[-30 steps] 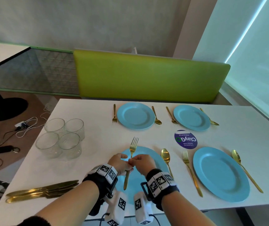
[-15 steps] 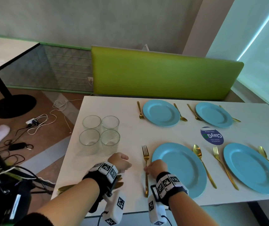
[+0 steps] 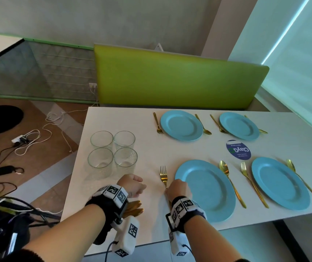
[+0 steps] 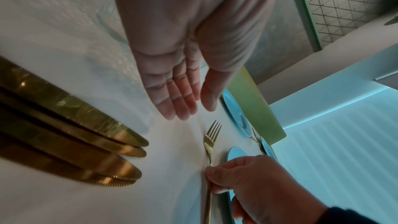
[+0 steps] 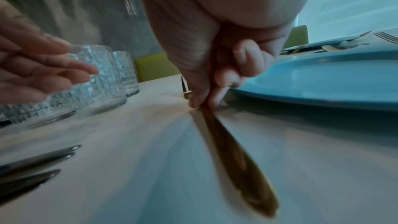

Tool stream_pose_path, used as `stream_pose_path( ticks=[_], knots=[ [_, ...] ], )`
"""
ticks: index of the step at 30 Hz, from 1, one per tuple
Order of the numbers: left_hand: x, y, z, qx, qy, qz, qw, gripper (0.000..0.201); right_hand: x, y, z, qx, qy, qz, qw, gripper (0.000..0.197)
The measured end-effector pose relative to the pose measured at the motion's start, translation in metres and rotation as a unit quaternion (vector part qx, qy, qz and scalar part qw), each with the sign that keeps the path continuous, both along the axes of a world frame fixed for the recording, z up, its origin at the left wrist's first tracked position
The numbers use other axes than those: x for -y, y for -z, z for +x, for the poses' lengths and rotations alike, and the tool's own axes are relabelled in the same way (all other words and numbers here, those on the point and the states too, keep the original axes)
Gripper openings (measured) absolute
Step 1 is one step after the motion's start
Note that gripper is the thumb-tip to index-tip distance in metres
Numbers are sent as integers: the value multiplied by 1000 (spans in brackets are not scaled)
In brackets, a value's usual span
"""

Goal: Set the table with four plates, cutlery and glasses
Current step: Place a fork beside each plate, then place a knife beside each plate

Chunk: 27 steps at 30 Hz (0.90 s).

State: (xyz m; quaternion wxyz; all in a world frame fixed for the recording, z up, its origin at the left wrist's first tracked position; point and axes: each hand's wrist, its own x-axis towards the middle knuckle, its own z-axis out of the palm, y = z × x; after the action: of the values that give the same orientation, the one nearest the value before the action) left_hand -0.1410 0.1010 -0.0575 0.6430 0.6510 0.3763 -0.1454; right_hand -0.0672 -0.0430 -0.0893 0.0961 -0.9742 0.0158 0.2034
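Note:
A gold fork (image 3: 163, 175) lies flat on the white table (image 3: 151, 152), just left of the near-left blue plate (image 3: 208, 190). My right hand (image 3: 177, 188) pinches its handle (image 5: 232, 151) between thumb and fingertips (image 5: 193, 103). My left hand (image 3: 132, 186) hovers to the left with straight fingers (image 4: 183, 101), holding nothing. Under its wrist lie several gold knives (image 4: 86, 142). Several empty glasses (image 3: 112, 154) stand grouped behind it. Three more blue plates (image 3: 279, 182) (image 3: 181, 125) (image 3: 239, 125) each have a fork and spoon beside them.
A gold spoon (image 3: 225, 171) lies right of the near-left plate. A round blue sticker (image 3: 238, 149) sits between the plates. A green bench back (image 3: 179, 78) stands behind the table. Cables (image 3: 28, 138) lie on the floor beyond the table's left edge.
Both hands held the fork over the near-left plate. The right hand has carried it left and laid it beside the plate. The left hand let go and moved left.

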Motion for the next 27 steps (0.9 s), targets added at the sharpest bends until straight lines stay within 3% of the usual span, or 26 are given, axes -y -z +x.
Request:
stream_pose_path(
  ticks=[7, 21, 24, 27],
  knots=[
    [-8, 1, -2, -6, -14, -24, 1000, 23, 1, 1, 1, 30, 5, -3, 1000, 25],
    [-13, 9, -11, -7, -16, -6, 1000, 21, 20, 1, 3, 32, 34, 20, 999, 41],
    [-15, 9, -12, -6, -15, 17, 1000, 15, 21, 2, 4, 32, 32, 22, 999, 40],
    [-23, 13, -15, -18, 23, 96, 995, 27, 20, 2, 4, 34, 33, 24, 999, 40]
  ],
)
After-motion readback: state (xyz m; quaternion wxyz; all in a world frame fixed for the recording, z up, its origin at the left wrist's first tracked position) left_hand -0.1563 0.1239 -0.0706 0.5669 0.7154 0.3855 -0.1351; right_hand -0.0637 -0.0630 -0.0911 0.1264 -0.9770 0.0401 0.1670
